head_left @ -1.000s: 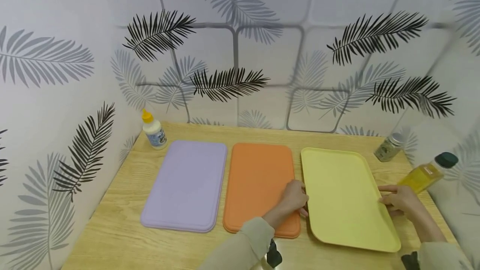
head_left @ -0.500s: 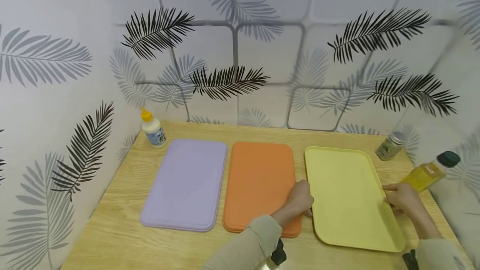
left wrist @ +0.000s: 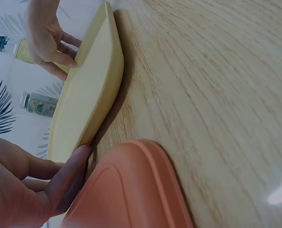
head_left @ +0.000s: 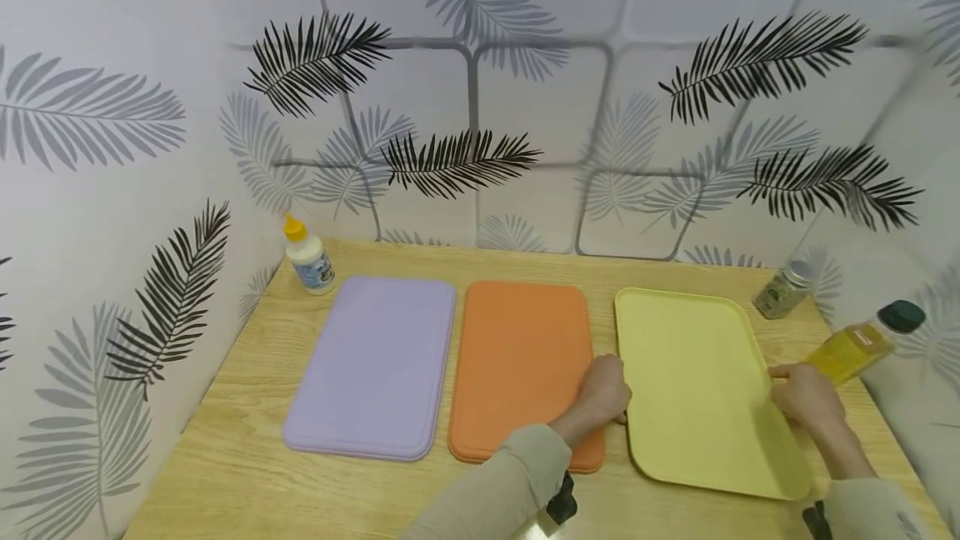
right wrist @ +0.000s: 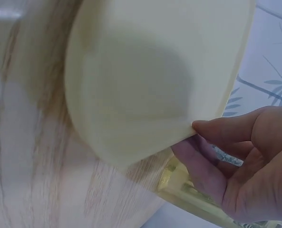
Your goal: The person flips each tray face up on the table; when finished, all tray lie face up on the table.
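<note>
A shallow yellow tray with a raised rim lies on the right side of the table, beside the orange board. My left hand holds its left rim, the wrist crossing over the orange board. In the left wrist view, the left fingers meet at that rim, close to the board's rounded corner. On the opposite side, my right hand pinches the right rim. The right wrist view shows one right fingertip over the rim and another finger beneath it.
A lilac board lies left of the orange one. Behind it stands a glue bottle with a yellow nozzle. A bottle of yellow liquid is close by my right hand, and a small jar stands at the back right.
The yellow tray has slid slightly to the right, away from the orange board, with both hands moving along at its rims. The boards and bottles have stayed in place.
</note>
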`<state>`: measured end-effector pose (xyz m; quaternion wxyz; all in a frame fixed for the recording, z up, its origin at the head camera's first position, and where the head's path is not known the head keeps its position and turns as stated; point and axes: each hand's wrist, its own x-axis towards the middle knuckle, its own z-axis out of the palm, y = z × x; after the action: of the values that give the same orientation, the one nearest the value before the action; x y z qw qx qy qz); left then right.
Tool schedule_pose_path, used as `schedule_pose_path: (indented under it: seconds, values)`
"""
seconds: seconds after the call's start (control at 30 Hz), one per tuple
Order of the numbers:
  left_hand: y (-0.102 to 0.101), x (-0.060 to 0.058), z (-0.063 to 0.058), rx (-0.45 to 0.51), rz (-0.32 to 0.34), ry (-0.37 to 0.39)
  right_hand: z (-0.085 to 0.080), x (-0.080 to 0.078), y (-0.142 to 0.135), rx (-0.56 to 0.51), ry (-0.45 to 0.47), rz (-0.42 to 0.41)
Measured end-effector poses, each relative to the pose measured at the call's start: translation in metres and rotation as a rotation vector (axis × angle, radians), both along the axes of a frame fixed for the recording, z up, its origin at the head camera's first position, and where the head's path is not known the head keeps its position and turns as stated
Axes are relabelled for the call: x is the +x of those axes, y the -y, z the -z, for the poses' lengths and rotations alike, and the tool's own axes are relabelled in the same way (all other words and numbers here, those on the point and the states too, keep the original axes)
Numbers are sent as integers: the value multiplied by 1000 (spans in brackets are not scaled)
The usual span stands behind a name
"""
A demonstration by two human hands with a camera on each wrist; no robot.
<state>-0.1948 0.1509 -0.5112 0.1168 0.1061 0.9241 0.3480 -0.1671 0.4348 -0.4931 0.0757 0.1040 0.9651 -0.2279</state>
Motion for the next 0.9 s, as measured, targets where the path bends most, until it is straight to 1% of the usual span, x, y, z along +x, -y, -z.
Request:
schedule_pose_path:
  seconds: [0.1,0.2,0.23,0.27,0.33,0.37,0.43,0.47,0.53,0.6,0.67,0.73,0.77,0.83,0.9]
  values:
    - [-2,-2,3,21,2,5,-1,-3,-1,32,24,4]
    - [0,-5,7,109,10,27,-5,-5,1,57,63,10]
    - [2,-6,8,141,21,34,-7,-5,3,65,76,7]
    - [5,-6,9,180,46,35,-9,-5,6,79,80,3]
    - [14,-8,9,230,102,12,-14,-3,14,108,60,-6]
    - [20,-8,9,244,131,-12,-17,-2,20,122,41,-12]
    - [32,-9,7,267,176,-51,-21,1,34,146,-45,-47]
    - [39,-9,6,254,193,-86,-23,3,43,154,-97,-66]
    - [54,-9,2,196,197,-158,-27,7,60,155,-185,-107]
    - [69,-9,-1,89,194,-228,-31,9,78,141,-253,-158]
    - [85,-10,-6,-40,175,-306,-35,9,96,102,-263,-179]
    - [103,-10,-9,-127,154,-351,-37,9,112,60,-251,-191]
    - [111,-10,-11,-157,142,-358,-37,9,119,41,-247,-197]
    - [129,-11,-12,-177,116,-370,-35,8,133,1,-233,-201]
    - [148,-12,-10,-195,94,-387,-33,8,146,-30,-241,-216]
